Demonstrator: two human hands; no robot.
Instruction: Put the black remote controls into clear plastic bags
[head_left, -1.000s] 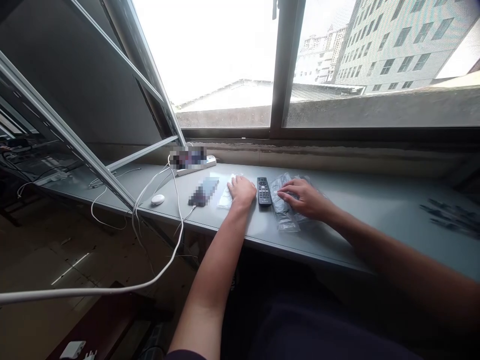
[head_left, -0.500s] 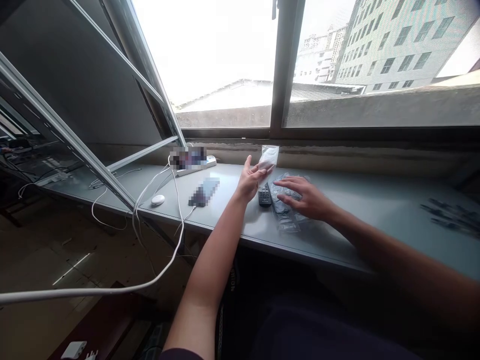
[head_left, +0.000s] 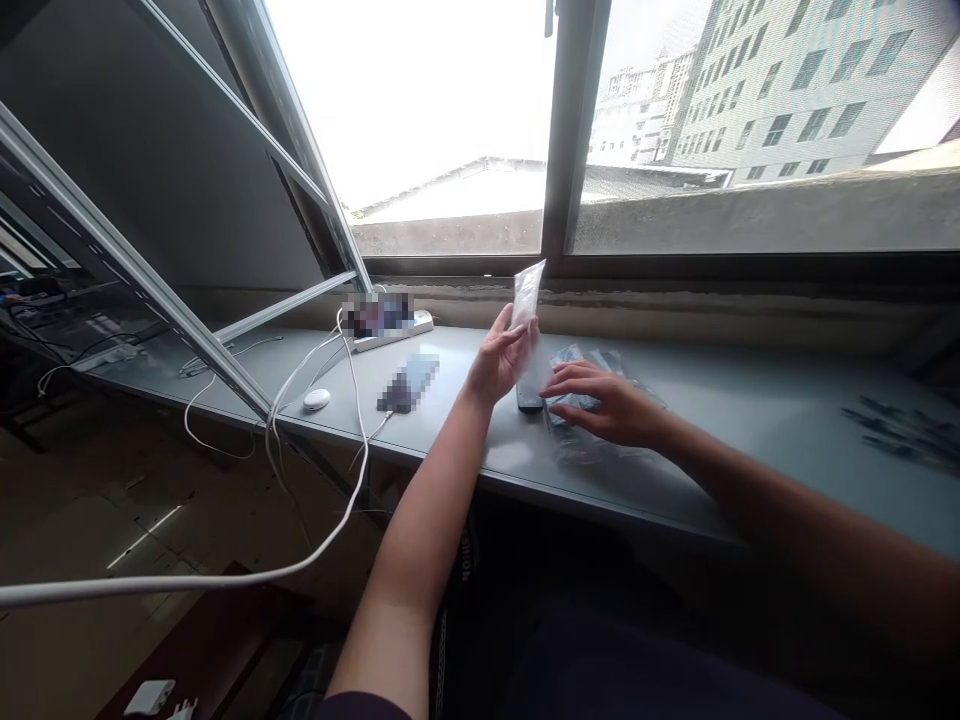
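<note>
- Now the left hand (head_left: 501, 358) has its fingers clamped on a whitish packet (head_left: 528, 292), holding it up above the surface (head_left: 757, 420), the top tilted toward the window side.
- A second ago that packet lay flat on the surface under the same hand, left of the remote (head_left: 529, 404); since then it has been lifted and brought rightward.
- As a judgement, this makes the packet the thing being handled, with the remote set aside under it.
- The packet's blurred lower part hangs in front of the remote, hiding all but its end toward the surface's near edge.
- The right hand (head_left: 596, 398) has shifted slightly left; its thumb and fingers are parted, fingertips just beside the packet's lower part. I cannot tell whether they touch it.
- Clear plastic bags (head_left: 586, 446) lie below the right hand, beside the remote, between the surface's near and back edges.
- Toward the surface's left end lies a small white rounded case (head_left: 316, 400).
</note>
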